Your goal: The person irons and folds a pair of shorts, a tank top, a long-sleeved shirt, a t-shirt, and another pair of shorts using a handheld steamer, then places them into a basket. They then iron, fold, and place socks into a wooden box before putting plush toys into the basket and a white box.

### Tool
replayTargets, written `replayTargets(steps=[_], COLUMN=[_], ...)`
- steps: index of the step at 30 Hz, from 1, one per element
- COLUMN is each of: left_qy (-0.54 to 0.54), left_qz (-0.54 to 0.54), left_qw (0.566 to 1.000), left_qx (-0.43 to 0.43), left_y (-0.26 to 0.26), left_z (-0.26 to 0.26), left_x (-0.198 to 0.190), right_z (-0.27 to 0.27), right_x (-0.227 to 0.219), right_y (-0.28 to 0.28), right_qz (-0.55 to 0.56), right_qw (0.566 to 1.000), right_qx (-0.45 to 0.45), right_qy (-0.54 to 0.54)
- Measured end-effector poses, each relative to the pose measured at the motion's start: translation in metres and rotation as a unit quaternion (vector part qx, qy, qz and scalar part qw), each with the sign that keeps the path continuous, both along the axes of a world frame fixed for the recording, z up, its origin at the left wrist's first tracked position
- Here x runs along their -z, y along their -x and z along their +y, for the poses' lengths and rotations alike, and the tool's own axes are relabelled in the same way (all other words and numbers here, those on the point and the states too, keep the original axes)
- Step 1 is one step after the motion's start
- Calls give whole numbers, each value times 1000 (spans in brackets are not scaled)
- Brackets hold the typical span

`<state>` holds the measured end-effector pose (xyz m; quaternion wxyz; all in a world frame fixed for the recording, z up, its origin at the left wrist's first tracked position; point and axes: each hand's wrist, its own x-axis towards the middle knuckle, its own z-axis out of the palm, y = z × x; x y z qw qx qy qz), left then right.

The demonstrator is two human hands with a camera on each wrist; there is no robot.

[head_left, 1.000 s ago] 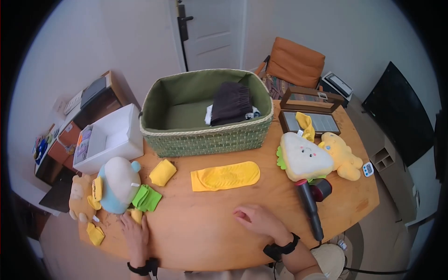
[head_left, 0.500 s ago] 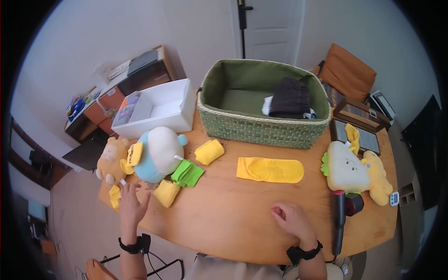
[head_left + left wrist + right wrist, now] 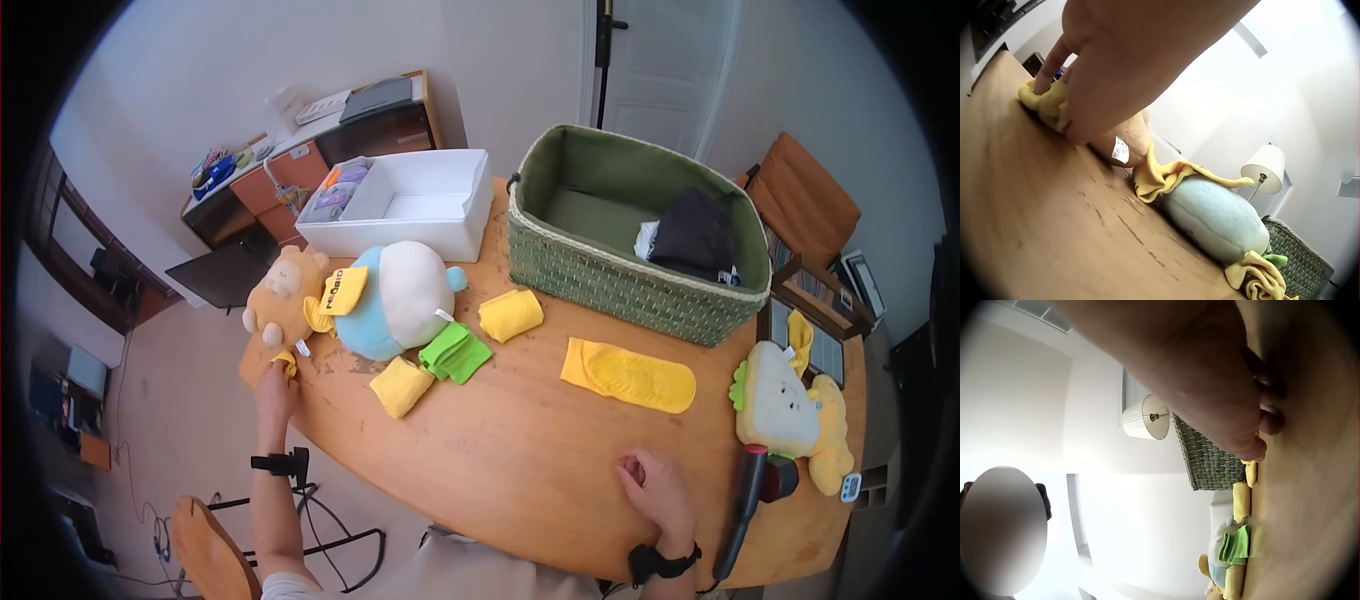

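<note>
"Holding something, is it, that left hand [image 3: 275, 398]?"

"Yes, the grip is closed round a crumpled yellow cloth [image 3: 287, 363], with fingers and thumb on it. The cloth is at the left end of the bench [image 3: 480, 460], just beside the brown bear [image 3: 285, 297]."

"And the right hand [image 3: 657, 490]?"

"Its grip is narrow, fingers loosely curled, with nothing seen in it. It's low over the right part of the bench, to the left of the black hair dryer [image 3: 740, 515]; in the right wrist view the fingertips are close to the wood. I can't tell whether they touch."

"What sits about the left hand?"

"Past the bear there's a blue and white plush [image 3: 400, 300], with a yellow lettered cloth [image 3: 344, 291] between the two. In front of the plush are a pale yellow bundle [image 3: 401, 387] and a folded green cloth [image 3: 456, 352], and to their right a folded yellow bundle [image 3: 511, 315]."

"Any other yellow piece?"

"A yellow sock [image 3: 630, 376] lying flat, in front of the green woven basket [image 3: 630, 280], which has dark clothing [image 3: 694, 232] inside. Well to the sock's right is the sandwich plush [image 3: 780, 400]."
</note>
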<state>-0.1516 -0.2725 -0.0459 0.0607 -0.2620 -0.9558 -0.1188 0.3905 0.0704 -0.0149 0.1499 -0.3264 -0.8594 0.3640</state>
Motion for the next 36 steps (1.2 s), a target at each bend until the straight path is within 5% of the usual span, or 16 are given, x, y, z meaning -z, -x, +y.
replayTargets(steps=[8, 10, 16, 20, 23, 25, 29, 31, 36], left_qy=[-86, 61, 18, -5, -37, -164, -234, -320, -312], left_qz=[2, -32, 127, 56, 19, 14, 94, -26, -265], left_qw=[995, 997, 984, 991, 997, 985, 959, 934, 845], left_qx=[48, 19, 120, 124, 67, 43, 130, 158, 345], left_y=[-55, -60, 11, 11, 1, 5, -10, -30, -121], left_z=[94, 122, 140, 143, 145, 144, 149, 157, 176], left_x=[-76, -98, -45, -59, -77, -88, -134, -156, -163], right_z=[0, 0, 0, -1, -2, 0, -3, -2, 0], right_x=[-3, 0, 5, 2, 4, 8, 0, -1, 2], right_y=[3, 3, -1, -1, -2, -4, -1, -1, -4], right_qz=[-20, -18, -16, -19, -20, -32, -20, -4, 16], right_qw=[1000, 1000, 1000, 1000, 1000, 999, 1000, 1000, 1000], right_qx=[3, 5, 6, -1, 5, -6, 13, -7, 2], right_qy=[-3, -11, 6, -2, 4, -7, -1, -20, -4])
